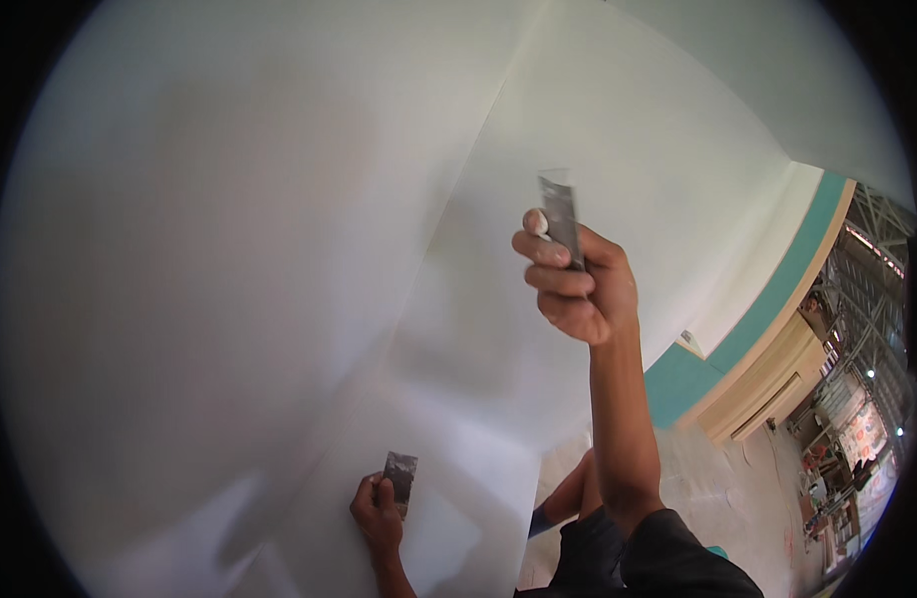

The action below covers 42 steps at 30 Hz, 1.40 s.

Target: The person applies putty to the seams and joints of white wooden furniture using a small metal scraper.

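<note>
A pale wall, shadowed and seamed, spread behind the fingers of the right hand and left hand. Floor lay below the right fingers, a teal band to their right. These gripped a dark blade, jutting above them; the left fingers pinched a second blade, just beside them.

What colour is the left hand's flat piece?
The flat piece is dark grey with paler patches; head view.
</note>
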{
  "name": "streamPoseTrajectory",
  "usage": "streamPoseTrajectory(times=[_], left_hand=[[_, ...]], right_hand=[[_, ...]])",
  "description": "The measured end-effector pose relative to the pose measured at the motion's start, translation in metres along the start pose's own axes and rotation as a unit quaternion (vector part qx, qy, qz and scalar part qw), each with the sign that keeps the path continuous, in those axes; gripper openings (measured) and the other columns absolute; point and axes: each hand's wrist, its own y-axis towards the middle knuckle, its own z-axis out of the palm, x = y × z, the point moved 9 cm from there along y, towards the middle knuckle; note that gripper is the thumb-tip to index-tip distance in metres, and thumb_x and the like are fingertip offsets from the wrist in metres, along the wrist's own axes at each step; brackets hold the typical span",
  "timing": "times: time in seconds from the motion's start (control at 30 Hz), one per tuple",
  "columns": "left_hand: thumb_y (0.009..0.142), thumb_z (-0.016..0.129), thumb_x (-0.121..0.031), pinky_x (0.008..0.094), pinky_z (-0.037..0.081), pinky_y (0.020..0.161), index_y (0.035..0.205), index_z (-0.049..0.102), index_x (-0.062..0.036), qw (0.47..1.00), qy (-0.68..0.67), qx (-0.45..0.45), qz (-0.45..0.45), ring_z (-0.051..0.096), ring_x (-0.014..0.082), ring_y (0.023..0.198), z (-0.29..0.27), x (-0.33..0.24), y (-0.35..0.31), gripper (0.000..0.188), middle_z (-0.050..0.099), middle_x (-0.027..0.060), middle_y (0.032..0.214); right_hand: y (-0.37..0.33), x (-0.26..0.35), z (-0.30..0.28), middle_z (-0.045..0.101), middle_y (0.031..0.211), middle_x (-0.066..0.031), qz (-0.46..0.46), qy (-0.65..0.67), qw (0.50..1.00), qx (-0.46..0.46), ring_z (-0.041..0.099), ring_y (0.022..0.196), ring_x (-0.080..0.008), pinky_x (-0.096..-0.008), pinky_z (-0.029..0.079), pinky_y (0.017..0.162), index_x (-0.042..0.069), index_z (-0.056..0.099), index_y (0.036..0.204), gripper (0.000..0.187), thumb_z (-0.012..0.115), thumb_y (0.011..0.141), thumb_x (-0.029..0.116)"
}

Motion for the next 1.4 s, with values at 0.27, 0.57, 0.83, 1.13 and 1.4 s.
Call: streamPoseTrajectory(times=[0.27,0.57,0.83,1.13,1.4], left_hand=[[0.099,0.061,-0.025,0.0285,0.048,0.068,0.101,0.065,0.0039,0.998,-0.024,0.021,-0.057,0.057,0.0124,0.074,-0.008,-0.024,-0.010,0.029,0.066,0.0072,0.081],[0.100,0.062,-0.018,0.0244,0.044,0.070,0.102,0.067,0.0028,0.991,-0.085,0.064,-0.082,0.050,0.0067,0.075,0.003,-0.002,0.005,0.021,0.062,-0.0010,0.082],[0.100,0.061,-0.015,0.0230,0.043,0.067,0.102,0.068,0.0025,0.992,-0.060,0.079,-0.079,0.049,0.0056,0.072,0.004,-0.010,0.006,0.019,0.059,-0.0020,0.079],[0.100,0.061,-0.015,0.0231,0.044,0.070,0.102,0.067,0.0026,0.995,-0.052,0.067,-0.060,0.049,0.0068,0.074,0.001,-0.008,0.004,0.018,0.058,-0.0027,0.079],[0.099,0.062,-0.013,0.0242,0.043,0.060,0.101,0.067,0.0036,0.997,-0.002,0.045,-0.056,0.048,0.0059,0.066,0.001,-0.018,0.004,0.017,0.057,-0.0019,0.073]], right_hand=[[-0.032,-0.058,0.011,0.049,0.087,-0.0037,0.064,0.056,0.996,0.034,0.038,0.051,-0.0030,-0.0147,0.032,0.035,0.007,0.049,0.123,0.022,0.044,0.107,0.021],[-0.099,-0.176,-0.089,0.064,0.084,-0.0004,0.133,-0.385,0.888,-0.212,0.046,0.058,-0.0009,-0.0196,0.037,0.050,0.003,0.068,0.100,0.018,0.073,0.094,0.018],[-0.110,-0.249,-0.144,0.062,0.073,0.0030,0.193,-0.353,0.898,-0.179,0.043,0.057,-0.0022,-0.0194,0.031,0.049,0.002,0.076,0.106,0.019,0.072,0.093,0.016],[-0.121,-0.268,-0.158,0.067,0.084,0.0004,0.186,-0.380,0.880,-0.214,0.050,0.073,-0.0061,-0.0250,0.041,0.064,0.005,0.079,0.102,0.015,0.075,0.090,0.012],[-0.150,-0.261,-0.186,0.062,0.080,0.0018,0.220,-0.383,0.843,-0.306,0.046,0.066,-0.0027,-0.0218,0.035,0.054,0.003,0.076,0.111,0.020,0.070,0.095,0.014]])
